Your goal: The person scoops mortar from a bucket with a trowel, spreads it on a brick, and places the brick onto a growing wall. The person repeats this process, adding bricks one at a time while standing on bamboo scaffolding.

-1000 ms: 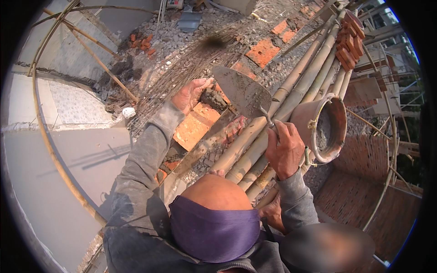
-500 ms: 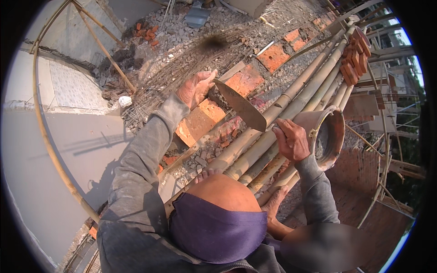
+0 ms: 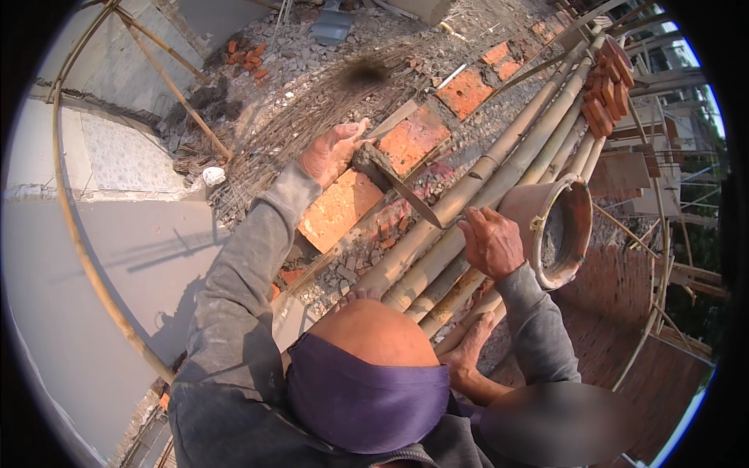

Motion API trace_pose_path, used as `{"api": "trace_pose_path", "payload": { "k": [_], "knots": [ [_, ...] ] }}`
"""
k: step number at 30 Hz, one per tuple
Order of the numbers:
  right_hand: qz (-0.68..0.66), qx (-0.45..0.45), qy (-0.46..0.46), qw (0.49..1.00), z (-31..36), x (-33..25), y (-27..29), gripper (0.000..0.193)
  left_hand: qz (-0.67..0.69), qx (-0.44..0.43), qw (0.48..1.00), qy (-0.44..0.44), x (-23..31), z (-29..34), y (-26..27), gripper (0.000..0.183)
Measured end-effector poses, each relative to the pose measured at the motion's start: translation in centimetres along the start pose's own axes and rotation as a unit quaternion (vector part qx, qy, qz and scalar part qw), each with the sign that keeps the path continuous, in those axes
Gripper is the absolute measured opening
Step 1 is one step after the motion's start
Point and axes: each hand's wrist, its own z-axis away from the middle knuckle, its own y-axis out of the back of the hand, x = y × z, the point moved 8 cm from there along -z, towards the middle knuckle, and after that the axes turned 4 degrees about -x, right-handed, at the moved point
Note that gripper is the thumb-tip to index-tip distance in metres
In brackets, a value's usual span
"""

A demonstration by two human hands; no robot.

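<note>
Now the clenched right hand (image 3: 495, 243) tilts the trowel (image 3: 411, 199) steeper; left hand (image 3: 328, 156) half curled, hold unclear.

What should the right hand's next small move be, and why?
Perhaps ease the trowel lower into the mortar lump: the right hand holds its blade nearly edge-on to the camera, far end at that lump, beside the pale orange brick, with the left hand close by.

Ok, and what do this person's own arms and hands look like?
The left hand and right hand are bare, without gloves. Both arms wear long grey sleeves down to about the wrist: the left sleeve is creased and looks dusty, and the right sleeve is plain grey too.
</note>
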Motion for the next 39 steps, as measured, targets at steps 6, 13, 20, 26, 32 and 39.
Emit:
{"api": "trace_pose_path", "payload": {
  "k": [6,13,20,26,32,39],
  "knots": [
    [-0.014,-0.005,-0.018,1.0,0.4,0.2,-0.4,0.017,-0.011,0.008,1.0,-0.002,0.1,0.2,-0.1,0.116],
    [-0.268,0.076,-0.242,0.929,6.2,-0.7,-3.7,0.021,-0.057,-0.004,0.998,0.001,-0.6,0.0,0.3,0.108],
    [-0.357,0.136,-0.292,0.877,4.5,-9.8,-12.4,0.034,-0.146,-0.013,0.989,-0.011,-0.2,-0.2,-1.1,0.11],
    [-0.364,-0.061,-0.325,0.871,5.6,-13.7,-14.5,0.032,-0.158,0.005,0.987,0.025,0.3,0.2,-1.8,0.121],
    [-0.421,-0.148,-0.323,0.835,7.0,-10.0,-13.8,0.034,-0.155,-0.001,0.988,0.018,0.3,0.1,-1.7,0.117],
    [-0.682,-0.186,-0.403,0.582,7.4,-8.1,-12.2,0.024,-0.146,-0.013,0.989,0.028,-0.3,-0.4,-1.2,0.118]
  ]
}}
